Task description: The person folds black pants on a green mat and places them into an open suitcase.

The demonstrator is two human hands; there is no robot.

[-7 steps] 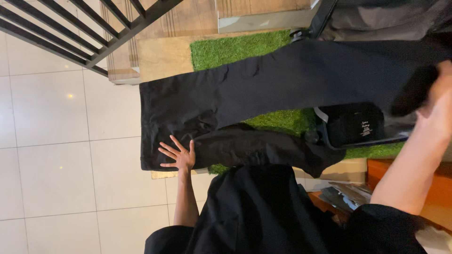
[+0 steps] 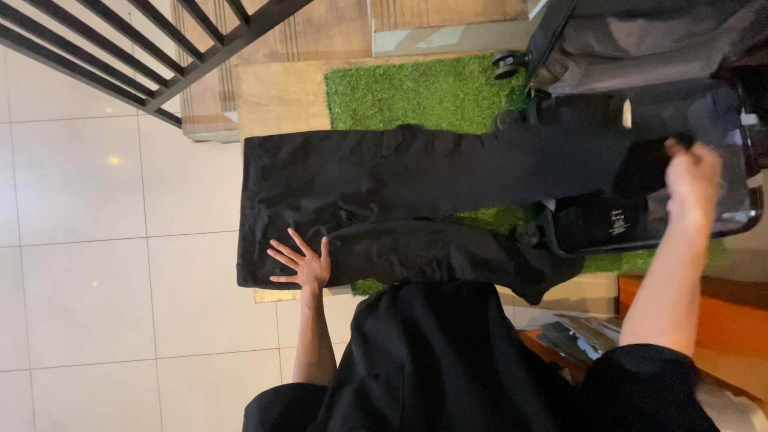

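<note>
A pair of black trousers (image 2: 360,172) lies spread over a green artificial-grass mat (image 2: 416,92) and the tiled floor. My left hand (image 2: 302,262) rests flat on the waist end, palm down, fingers spread. My right hand (image 2: 693,174) is closed on the far end of one trouser leg (image 2: 560,152) and holds it up above an open dark suitcase (image 2: 640,64). The other leg (image 2: 448,252) lies folded nearer my body.
A black metal railing (image 2: 144,48) crosses the upper left, above wooden steps (image 2: 280,88). White floor tiles (image 2: 104,264) fill the left side. A black pouch (image 2: 604,224) sits in the suitcase. Orange furniture (image 2: 720,320) and papers (image 2: 576,336) lie at the lower right.
My right hand has swung inward and down with the trouser leg, bringing it closer to the other leg. My left hand has stayed flat on the waist.
</note>
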